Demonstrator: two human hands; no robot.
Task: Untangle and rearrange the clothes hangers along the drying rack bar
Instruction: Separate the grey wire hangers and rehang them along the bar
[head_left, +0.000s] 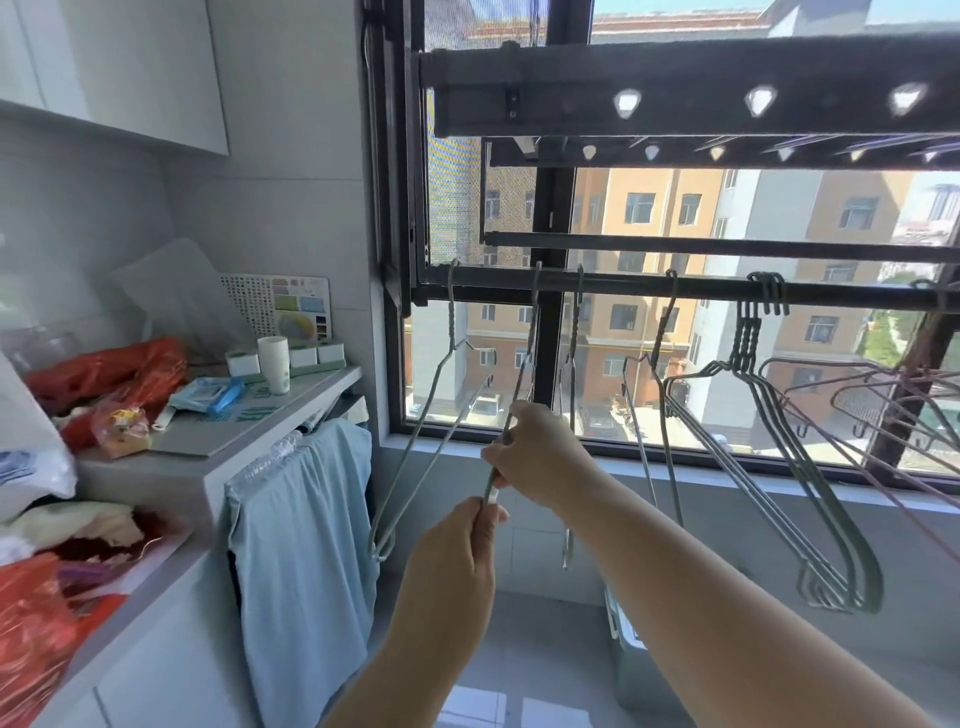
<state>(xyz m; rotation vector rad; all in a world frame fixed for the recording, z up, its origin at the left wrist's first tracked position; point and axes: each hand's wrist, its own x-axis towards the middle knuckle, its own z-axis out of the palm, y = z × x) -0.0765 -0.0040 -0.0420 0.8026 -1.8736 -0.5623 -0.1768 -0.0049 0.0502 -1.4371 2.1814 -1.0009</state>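
A dark drying rack bar (623, 285) runs across the window. Several grey wire hangers hang from it. The leftmost hanger (415, 447) hangs alone. The second hanger (522, 364) hooks on the bar just right of it, and both hands hold its lower wire. My right hand (540, 452) pinches it higher up; my left hand (457, 551) grips its lower end. A third hanger (574, 364) and a fourth hanger (660, 364) hang singly. Further right a bunch of hangers (810, 493) hangs with hooks together, and pinkish hangers (883, 395) lie tangled at the right edge.
Above, two perforated rack rails (675, 104) span the window. A white counter (249, 431) at the left carries red bags (109, 374), a white cup (274, 364) and small boxes. A light blue cloth (306, 545) drapes over its front. A grey bin (628, 649) stands on the floor.
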